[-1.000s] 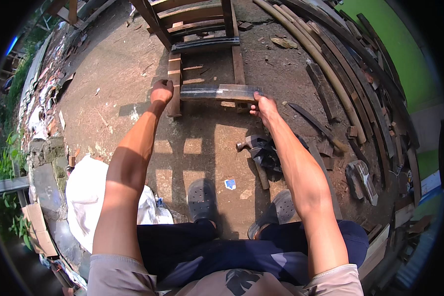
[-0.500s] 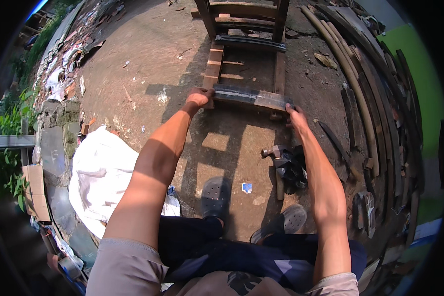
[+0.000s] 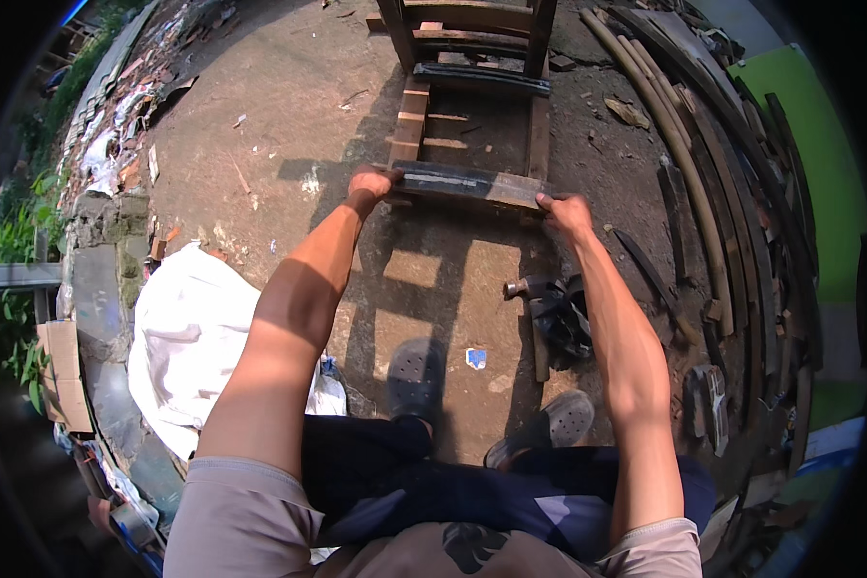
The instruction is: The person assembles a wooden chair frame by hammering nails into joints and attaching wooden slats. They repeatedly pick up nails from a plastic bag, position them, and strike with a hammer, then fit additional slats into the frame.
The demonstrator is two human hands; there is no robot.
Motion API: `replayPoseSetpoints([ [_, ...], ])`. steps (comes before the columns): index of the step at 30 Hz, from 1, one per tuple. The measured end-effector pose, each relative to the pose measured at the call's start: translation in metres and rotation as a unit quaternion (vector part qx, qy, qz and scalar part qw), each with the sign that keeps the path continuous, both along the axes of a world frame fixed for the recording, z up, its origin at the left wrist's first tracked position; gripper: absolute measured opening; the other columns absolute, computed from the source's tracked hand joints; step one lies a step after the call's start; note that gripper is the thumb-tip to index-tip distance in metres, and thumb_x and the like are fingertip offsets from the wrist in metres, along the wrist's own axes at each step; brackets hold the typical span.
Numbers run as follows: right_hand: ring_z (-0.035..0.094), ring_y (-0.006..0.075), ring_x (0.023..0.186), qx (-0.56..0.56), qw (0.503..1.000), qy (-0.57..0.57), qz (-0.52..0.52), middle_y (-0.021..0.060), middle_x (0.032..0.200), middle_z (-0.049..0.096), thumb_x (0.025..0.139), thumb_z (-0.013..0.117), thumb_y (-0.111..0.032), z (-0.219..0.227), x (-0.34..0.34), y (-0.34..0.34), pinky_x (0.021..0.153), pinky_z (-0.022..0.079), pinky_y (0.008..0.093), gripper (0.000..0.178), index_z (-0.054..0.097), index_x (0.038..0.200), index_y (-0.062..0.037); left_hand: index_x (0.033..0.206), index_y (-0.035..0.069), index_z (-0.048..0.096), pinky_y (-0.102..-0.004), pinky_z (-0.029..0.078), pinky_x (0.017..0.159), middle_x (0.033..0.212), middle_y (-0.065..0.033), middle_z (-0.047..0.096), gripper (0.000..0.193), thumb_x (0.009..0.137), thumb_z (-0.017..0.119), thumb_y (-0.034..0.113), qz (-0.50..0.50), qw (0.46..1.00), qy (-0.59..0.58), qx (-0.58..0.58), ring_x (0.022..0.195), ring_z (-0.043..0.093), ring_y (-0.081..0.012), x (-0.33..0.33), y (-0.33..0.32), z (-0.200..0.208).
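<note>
A dark wooden board [image 3: 467, 184] with a pale streak lies crosswise at the near end of a wooden frame [image 3: 409, 125]. My left hand [image 3: 371, 181] is closed round the board's left end. At the other end my right hand [image 3: 565, 212] grips it, thumb on the upper face and fingers partly hidden. Whether the board rests on the frame's side rails or is held just above them, I cannot tell. On the ground below my right hand lies a hammer [image 3: 527, 287], beside a crumpled black plastic bag [image 3: 564, 323].
Long timber poles and planks [image 3: 708, 193] lie along the right side. A white sack [image 3: 193, 337] sits at the left by a low block wall [image 3: 101, 279]. The frame's taller part [image 3: 472, 39] rises at the far end. My feet in dark clogs [image 3: 417, 376] stand on bare ground.
Both hands and the board have shifted slightly left and a little nearer to me against the frame. The whole view has also moved a little. My grip stays on both ends.
</note>
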State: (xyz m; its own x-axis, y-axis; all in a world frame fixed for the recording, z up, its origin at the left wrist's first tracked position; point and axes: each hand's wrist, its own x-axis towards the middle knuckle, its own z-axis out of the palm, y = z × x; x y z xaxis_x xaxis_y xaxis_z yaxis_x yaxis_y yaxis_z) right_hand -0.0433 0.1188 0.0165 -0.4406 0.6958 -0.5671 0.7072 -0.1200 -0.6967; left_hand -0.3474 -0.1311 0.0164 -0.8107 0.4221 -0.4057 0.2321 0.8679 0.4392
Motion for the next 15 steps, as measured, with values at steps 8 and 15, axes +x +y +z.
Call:
replayPoseSetpoints([
  [8, 0.066, 0.0195, 0.078, -0.048, 0.996, 0.064, -0.035, 0.0123, 0.097, 0.071, 0.087, 0.076, -0.024, 0.006, -0.008, -0.008, 0.067, 0.053, 0.0318, 0.038, 0.069, 0.109, 0.0064, 0.108, 0.008, 0.074, -0.0387, 0.051, 0.087, 0.107, -0.0180, 0.072, 0.055, 0.083, 0.069, 0.056, -0.042, 0.998, 0.005, -0.046, 0.102, 0.068, -0.0306, -0.018, -0.012, -0.002],
  [15, 0.063, 0.0155, 0.075, -0.093, 0.991, 0.086, -0.049, 0.0105, 0.094, 0.070, 0.089, 0.074, -0.019, -0.001, -0.008, -0.006, 0.060, 0.048, 0.0277, 0.030, 0.070, 0.105, 0.0063, 0.104, 0.000, 0.074, -0.0391, 0.052, 0.088, 0.108, -0.0198, 0.072, 0.059, 0.079, 0.076, 0.053, -0.020, 0.999, -0.040, 0.004, 0.104, 0.068, -0.0339, -0.020, -0.018, 0.008],
])
